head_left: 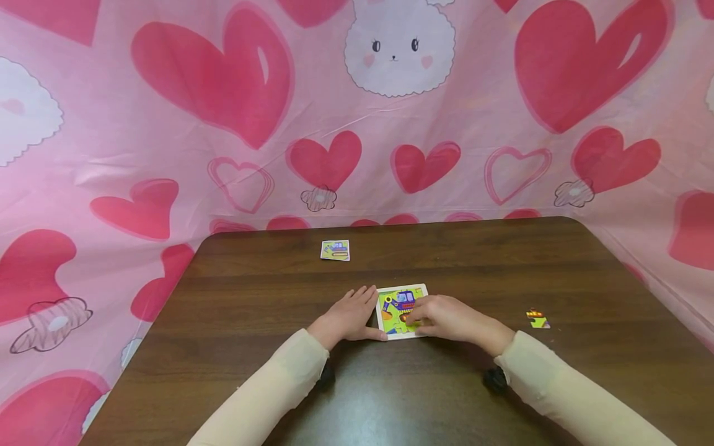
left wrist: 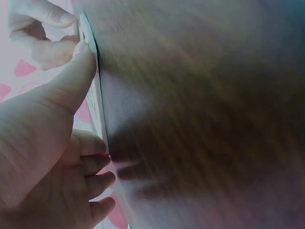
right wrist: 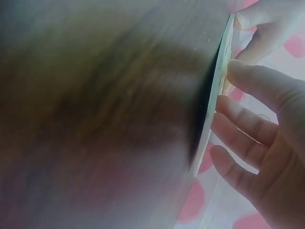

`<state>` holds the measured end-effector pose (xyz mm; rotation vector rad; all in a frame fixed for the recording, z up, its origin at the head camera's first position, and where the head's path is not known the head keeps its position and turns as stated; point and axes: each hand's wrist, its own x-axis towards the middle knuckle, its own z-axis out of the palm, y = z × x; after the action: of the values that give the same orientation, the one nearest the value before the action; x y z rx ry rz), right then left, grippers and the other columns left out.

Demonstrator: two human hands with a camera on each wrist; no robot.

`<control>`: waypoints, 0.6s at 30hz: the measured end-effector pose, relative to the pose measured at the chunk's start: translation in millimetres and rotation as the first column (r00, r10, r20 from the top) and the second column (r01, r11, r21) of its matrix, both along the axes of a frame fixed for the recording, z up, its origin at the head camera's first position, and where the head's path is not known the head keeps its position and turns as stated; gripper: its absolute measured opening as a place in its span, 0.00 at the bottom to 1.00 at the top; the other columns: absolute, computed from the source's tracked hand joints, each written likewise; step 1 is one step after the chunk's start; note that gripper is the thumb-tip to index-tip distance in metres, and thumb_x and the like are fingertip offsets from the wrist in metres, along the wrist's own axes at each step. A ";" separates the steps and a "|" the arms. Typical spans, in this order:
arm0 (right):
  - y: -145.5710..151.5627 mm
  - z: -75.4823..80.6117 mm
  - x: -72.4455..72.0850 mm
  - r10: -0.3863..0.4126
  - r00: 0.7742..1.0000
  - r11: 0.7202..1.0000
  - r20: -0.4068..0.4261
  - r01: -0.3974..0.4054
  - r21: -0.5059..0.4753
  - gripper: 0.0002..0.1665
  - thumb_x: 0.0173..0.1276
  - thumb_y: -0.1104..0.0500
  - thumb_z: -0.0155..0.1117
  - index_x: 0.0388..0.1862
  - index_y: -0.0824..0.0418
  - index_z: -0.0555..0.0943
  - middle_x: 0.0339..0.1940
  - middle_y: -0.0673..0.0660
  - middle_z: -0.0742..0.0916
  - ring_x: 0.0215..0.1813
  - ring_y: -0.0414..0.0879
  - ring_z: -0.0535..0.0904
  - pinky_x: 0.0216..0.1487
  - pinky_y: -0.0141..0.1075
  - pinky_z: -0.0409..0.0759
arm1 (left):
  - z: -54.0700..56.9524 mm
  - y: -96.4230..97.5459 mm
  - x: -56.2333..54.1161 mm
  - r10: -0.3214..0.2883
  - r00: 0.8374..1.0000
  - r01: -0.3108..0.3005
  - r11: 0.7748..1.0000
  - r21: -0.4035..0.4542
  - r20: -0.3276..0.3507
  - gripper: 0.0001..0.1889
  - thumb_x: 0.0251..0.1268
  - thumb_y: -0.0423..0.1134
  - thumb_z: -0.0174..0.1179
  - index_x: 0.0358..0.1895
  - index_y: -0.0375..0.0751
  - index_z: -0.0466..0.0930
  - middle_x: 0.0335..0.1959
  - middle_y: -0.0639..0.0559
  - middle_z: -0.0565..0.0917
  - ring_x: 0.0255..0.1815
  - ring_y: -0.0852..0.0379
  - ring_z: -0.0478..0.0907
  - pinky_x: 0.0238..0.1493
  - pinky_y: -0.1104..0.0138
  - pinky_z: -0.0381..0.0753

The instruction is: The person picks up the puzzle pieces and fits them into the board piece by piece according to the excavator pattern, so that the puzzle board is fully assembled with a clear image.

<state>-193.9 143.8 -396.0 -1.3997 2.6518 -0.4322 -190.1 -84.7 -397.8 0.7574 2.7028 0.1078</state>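
Observation:
A small jigsaw puzzle (head_left: 388, 321) in a white-edged tray lies on the table, its pieces showing a blue and red digger on green. My left hand (head_left: 352, 314) rests along the tray's left side, fingers extended and thumb on its lower left corner. Over the puzzle's right half, my right hand (head_left: 446, 317) touches the pieces with its fingertips and covers that part from the head view. In the right wrist view, the thumb (right wrist: 250, 78) and a bent finger meet the tray's face; the other fingers are spread. No loose piece shows between them.
To the right on the brown wooden table (head_left: 268, 266) lies a loose puzzle piece (head_left: 538, 321), green with orange. A small picture card (head_left: 335, 250) of a similar digger lies toward the back. A pink curtain (head_left: 379, 124) with hearts hangs behind the table.

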 end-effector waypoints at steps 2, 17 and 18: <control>1.4 1.2 1.0 0.027 1.000 1.000 -0.010 -0.027 0.011 0.13 0.56 0.58 0.70 0.42 0.56 0.86 0.40 0.50 0.84 0.41 0.41 0.76 0.42 0.38 0.77 | 0.1 0.2 0.1 0.000 1.000 0.000 1.000 -0.002 -0.002 0.49 0.54 0.66 0.55 0.71 0.36 0.51 0.72 0.45 0.52 0.71 0.49 0.47 0.67 0.57 0.47; -2.9 6.9 4.7 0.049 0.999 0.996 -0.011 -0.048 0.073 0.13 0.59 0.57 0.68 0.43 0.55 0.85 0.33 0.47 0.78 0.30 0.36 0.68 0.32 0.30 0.72 | -0.8 -0.2 -1.2 -0.005 1.000 0.005 1.000 -0.021 -0.013 0.50 0.54 0.67 0.53 0.71 0.35 0.50 0.72 0.45 0.51 0.71 0.50 0.46 0.68 0.58 0.47; -3.0 6.5 4.5 0.045 0.999 0.996 -0.008 -0.044 0.072 0.13 0.59 0.57 0.68 0.43 0.55 0.85 0.33 0.47 0.78 0.30 0.36 0.68 0.32 0.30 0.72 | -0.7 -0.2 -1.2 -0.006 1.000 0.005 1.000 -0.020 -0.013 0.50 0.54 0.67 0.53 0.71 0.36 0.50 0.72 0.45 0.51 0.71 0.50 0.46 0.68 0.58 0.47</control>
<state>-189.4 140.8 -389.5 -1.4407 2.6102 -0.3228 -191.3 -84.9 -398.5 0.7620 2.7103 0.0741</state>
